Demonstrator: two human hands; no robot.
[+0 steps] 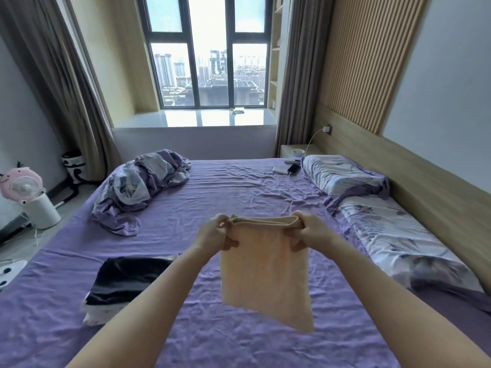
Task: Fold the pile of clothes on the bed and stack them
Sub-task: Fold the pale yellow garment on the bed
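You have two hands raised, left hand (216, 232) and right hand (309, 231), on one peach cloth (265, 274). One dark folded garment (125, 280) and one crumpled purple heap (140, 187) lie on the bed (239, 192). Two pillows, far pillow (342, 173) and near pillow (398, 240), line its right side.

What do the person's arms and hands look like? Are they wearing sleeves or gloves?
No sleeves or gloves show. Both forearms are bare from the bottom of the picture all the way to the wrists. The left hand and the right hand are bare too: no rings, watch, bracelets or markings can be seen. Anything worn higher up the arms is out of view.
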